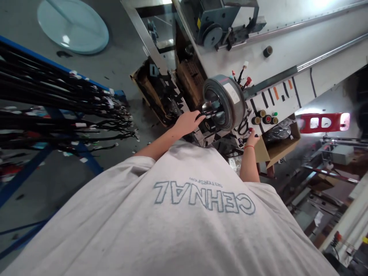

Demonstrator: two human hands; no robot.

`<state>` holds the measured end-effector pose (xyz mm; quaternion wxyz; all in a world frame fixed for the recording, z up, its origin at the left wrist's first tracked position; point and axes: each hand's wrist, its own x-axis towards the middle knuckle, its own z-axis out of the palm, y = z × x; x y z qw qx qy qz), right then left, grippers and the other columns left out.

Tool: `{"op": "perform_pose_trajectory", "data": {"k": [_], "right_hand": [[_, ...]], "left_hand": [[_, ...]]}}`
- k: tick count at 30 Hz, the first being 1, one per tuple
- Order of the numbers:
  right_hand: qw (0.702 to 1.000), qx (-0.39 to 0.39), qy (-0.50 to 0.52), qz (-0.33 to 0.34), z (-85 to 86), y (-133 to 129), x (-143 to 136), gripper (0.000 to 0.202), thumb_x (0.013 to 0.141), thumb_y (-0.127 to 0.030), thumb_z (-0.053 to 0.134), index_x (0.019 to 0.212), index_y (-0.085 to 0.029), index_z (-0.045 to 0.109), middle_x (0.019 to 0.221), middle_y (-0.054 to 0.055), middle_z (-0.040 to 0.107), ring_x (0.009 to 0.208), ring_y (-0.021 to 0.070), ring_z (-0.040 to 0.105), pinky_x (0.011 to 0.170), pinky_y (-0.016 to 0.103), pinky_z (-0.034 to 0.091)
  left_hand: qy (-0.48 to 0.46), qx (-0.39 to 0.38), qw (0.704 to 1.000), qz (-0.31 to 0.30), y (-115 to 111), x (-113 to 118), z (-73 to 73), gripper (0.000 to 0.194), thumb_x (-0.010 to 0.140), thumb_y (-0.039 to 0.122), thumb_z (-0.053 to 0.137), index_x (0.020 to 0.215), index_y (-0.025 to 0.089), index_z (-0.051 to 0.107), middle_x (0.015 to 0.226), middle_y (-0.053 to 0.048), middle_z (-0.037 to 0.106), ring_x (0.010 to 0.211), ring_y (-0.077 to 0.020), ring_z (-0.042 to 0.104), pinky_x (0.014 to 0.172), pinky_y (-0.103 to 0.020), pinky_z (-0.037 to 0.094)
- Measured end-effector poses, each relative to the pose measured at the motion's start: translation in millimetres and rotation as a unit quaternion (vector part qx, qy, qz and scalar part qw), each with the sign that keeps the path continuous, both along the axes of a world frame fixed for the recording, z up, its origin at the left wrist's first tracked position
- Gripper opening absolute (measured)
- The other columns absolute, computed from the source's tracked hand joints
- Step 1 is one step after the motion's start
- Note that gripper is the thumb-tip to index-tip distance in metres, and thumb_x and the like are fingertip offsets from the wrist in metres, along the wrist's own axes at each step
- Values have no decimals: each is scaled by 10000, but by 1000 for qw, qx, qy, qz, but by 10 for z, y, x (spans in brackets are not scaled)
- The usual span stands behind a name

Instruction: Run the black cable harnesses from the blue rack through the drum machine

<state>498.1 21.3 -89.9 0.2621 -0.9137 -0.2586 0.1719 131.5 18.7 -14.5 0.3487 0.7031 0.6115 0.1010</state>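
My left hand [188, 123] is closed around the end of a black cable bundle [207, 113]. The bundle reaches toward the open face of a large grey drum-shaped roll [236, 109] with a white label. Wires with red and white connectors [244, 76] stick out beyond the roll's far side. At the table's near edge, right of the roll, my right hand [252, 138] has its fingers drawn together beside a small red piece; what they hold is too small to make out. Black-handled scissors [243, 126] lie just left of that hand.
Several tape rolls [262, 113] stand on the white table [287, 50], near strips of black and orange tape. A cardboard box [283, 147] is at the right. Black cable harnesses [71, 103] hang on a blue rack at the left, near a round pale-blue stool [73, 27].
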Motion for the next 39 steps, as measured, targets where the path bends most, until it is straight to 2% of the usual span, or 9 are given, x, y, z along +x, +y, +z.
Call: {"op": "perform_pose_trajectory", "data": {"k": [4, 8, 12, 18, 21, 24, 27, 32, 39], "right_hand": [[998, -41, -49, -11, 151, -35, -82, 651, 895, -450, 506, 1371, -23, 386, 1376, 284, 461, 1351, 314, 422, 1118, 464, 344], [976, 79, -120, 161, 341, -106, -426, 618, 925, -422, 429, 1457, -131, 313, 1493, 207, 337, 1442, 281, 253, 1160, 506, 247], [940, 148, -111, 288, 483, -89, -797, 648, 939, -469, 380, 1491, -148, 265, 1481, 179, 345, 1412, 248, 314, 1151, 492, 264], [926, 161, -140, 312, 636, -143, -786, 606, 943, -452, 366, 1462, -144, 318, 1453, 174, 385, 1395, 236, 340, 1156, 469, 263], [943, 129, -150, 267, 590, -177, -497, 603, 915, -417, 440, 1432, -117, 355, 1447, 186, 406, 1398, 248, 337, 1174, 460, 229], [983, 33, -140, 113, 438, -144, -120, 667, 863, -425, 552, 1403, -74, 382, 1456, 243, 384, 1415, 315, 306, 1177, 501, 208], [998, -49, -40, -7, 220, -39, 170, 775, 838, -524, 593, 1383, -16, 380, 1419, 301, 404, 1376, 351, 376, 1134, 497, 311], [999, -23, 31, -22, -107, 108, 241, 646, 874, -537, 563, 1248, -15, 485, 1235, 245, 587, 1185, 283, 581, 996, 377, 484], [996, 89, -8, -21, -193, -31, 88, 639, 856, -530, 614, 1253, -54, 457, 1301, 225, 569, 1237, 260, 552, 1055, 392, 439]], "left_hand": [[5, 4, 1000, 17, -73, -164, 13, 409, 981, 465, 370, 992, 168, 652, 862, -106, 706, 869, -248, 664, 766, -311, 462], [8, 33, 998, 58, -20, -239, -118, 428, 986, 466, 343, 1098, 182, 643, 968, -106, 714, 943, -250, 657, 810, -314, 460], [2, 45, 997, 68, 71, -172, -195, 441, 986, 466, 338, 1152, 169, 619, 1061, -121, 696, 1035, -264, 627, 880, -341, 448], [20, 108, 992, 64, 62, -32, -38, 338, 974, 332, 394, 1215, 175, 571, 1268, -149, 589, 1194, -298, 521, 998, -407, 390], [39, 102, 993, 47, 62, 14, -17, 341, 981, 306, 376, 1250, 178, 540, 1281, -153, 577, 1201, -298, 520, 995, -406, 392], [71, 49, 996, 35, 32, 18, -33, 374, 1000, 368, 329, 1217, 148, 541, 1167, -160, 635, 1123, -283, 586, 921, -362, 437], [103, -2, 995, 16, -74, -53, -3, 419, 1004, 425, 301, 1124, 130, 572, 981, -147, 685, 989, -276, 655, 835, -331, 461], [112, -14, 993, 19, -283, -225, 75, 436, 1001, 452, 288, 1025, 139, 591, 883, -134, 697, 863, -268, 680, 743, -313, 463], [66, -4, 997, 41, -367, -218, -139, 396, 1007, 424, 296, 988, 149, 579, 827, -119, 688, 805, -248, 666, 696, -299, 434]]}}
